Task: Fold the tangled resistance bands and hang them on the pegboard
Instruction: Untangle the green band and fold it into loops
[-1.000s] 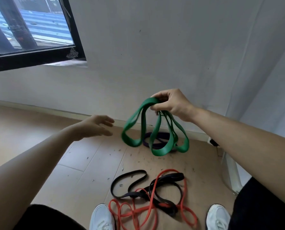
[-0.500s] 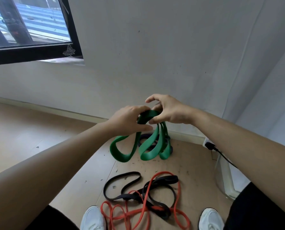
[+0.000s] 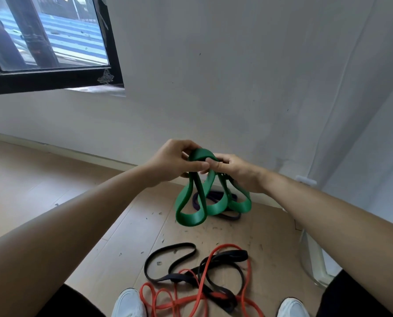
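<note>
Head view: wide green rubber resistance band (image 3: pixel 199 203) is pinched at its bunched top by left hand (image 3: pixel 176 162) and right hand (image 3: pixel 233 169), loops hung above purple band (image 3: pixel 216 199). Tangled black band (image 3: pixel 191 271) and red band (image 3: pixel 213 294) are seen nearer, on floor.

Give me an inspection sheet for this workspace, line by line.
Surface: wooden floor, specked with small debris.
Job's things: green band held up in hanging loops; black band and red band tangled together on the floor between the white shoes; purple band on the floor behind the green one. No pegboard in view.
Clutter: nothing seen beyond the debris.
Hands: left hand and right hand both grip the green band's top.
Cables: nothing seen.
Surroundings: white wall, black-framed window upper left.
</note>
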Action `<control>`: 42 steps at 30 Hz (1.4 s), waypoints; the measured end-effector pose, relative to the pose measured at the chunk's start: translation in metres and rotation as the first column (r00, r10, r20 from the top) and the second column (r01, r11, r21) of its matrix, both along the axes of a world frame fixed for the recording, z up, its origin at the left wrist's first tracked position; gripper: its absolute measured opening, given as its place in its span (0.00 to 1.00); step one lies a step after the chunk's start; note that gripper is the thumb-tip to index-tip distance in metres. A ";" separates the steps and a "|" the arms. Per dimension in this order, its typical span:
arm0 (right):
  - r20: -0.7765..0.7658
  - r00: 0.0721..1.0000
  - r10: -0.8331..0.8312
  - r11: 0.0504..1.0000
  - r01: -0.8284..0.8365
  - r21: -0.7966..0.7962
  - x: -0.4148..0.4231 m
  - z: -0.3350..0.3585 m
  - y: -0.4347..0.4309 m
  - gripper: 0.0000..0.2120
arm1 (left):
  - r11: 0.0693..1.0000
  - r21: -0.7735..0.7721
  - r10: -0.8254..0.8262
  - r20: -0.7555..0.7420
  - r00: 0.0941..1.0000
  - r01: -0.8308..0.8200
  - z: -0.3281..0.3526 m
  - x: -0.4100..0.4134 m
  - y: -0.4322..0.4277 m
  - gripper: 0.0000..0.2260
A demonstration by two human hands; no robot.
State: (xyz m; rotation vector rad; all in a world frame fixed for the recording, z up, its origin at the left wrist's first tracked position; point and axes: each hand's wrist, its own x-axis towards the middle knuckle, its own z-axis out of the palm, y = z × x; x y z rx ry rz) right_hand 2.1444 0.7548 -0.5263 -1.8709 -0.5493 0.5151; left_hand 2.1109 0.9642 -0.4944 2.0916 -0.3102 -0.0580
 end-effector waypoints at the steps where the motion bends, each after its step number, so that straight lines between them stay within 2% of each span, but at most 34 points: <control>1: -0.009 1.000 0.006 1.000 -0.006 0.027 0.001 -0.001 0.001 0.20 | 1.000 -0.019 0.004 -0.011 1.000 -0.004 0.000 -0.002 0.000 0.14; 5: -0.121 0.993 0.011 0.986 0.009 0.167 0.002 -0.001 0.001 0.21 | 0.998 -0.056 -0.005 -0.032 0.999 0.004 0.003 -0.006 0.002 0.14; 7: -0.142 0.989 0.029 0.985 -0.004 0.173 0.002 0.000 -0.001 0.21 | 0.996 -0.086 -0.011 -0.056 0.998 0.006 0.007 -0.006 0.005 0.13; 9: -0.117 0.992 0.048 0.984 -0.027 0.176 0.003 0.001 -0.002 0.19 | 0.995 -0.102 -0.013 -0.082 0.997 0.005 0.009 -0.005 0.014 0.11; 12: -0.063 0.997 -0.049 0.977 0.061 0.205 0.006 0.008 0.000 0.23 | 0.996 -0.083 -0.034 -0.153 0.988 0.022 0.008 -0.004 0.034 0.11; 16: 0.008 0.995 -0.094 0.966 0.090 0.242 0.004 0.015 0.007 0.14 | 0.995 -0.021 -0.096 -0.239 0.966 0.094 -0.004 -0.007 0.044 0.11; 22: 0.029 0.993 -0.111 0.968 0.102 0.228 0.002 0.017 0.008 0.13 | 0.986 -0.003 -0.164 -0.206 0.965 0.167 -0.010 -0.010 0.027 0.18; 28: 0.071 0.994 -0.082 0.977 0.066 0.205 0.005 0.021 0.005 0.12 | 0.997 -0.047 -0.064 -0.106 0.992 0.059 -0.015 -0.007 0.015 0.11; 31: 0.080 0.991 -0.103 0.977 0.085 0.196 0.006 0.019 -0.002 0.16 | 0.994 -0.106 -0.018 -0.102 0.995 0.007 -0.010 -0.006 0.016 0.08; 35: 0.102 0.980 -0.169 0.970 0.147 0.195 0.004 0.007 -0.002 0.21 | 0.983 -0.181 0.009 -0.118 0.993 -0.030 -0.006 -0.006 0.017 0.08; 40: 0.242 0.944 -0.226 0.973 0.207 0.103 -0.005 -0.011 0.007 0.15 | 0.960 -0.250 0.098 -0.119 0.988 -0.125 -0.004 -0.004 0.016 0.09; 42: 0.289 0.929 -0.231 0.973 0.210 0.100 -0.007 -0.014 0.010 0.18 | 0.944 -0.288 0.134 -0.112 0.985 -0.161 -0.001 -0.003 0.017 0.10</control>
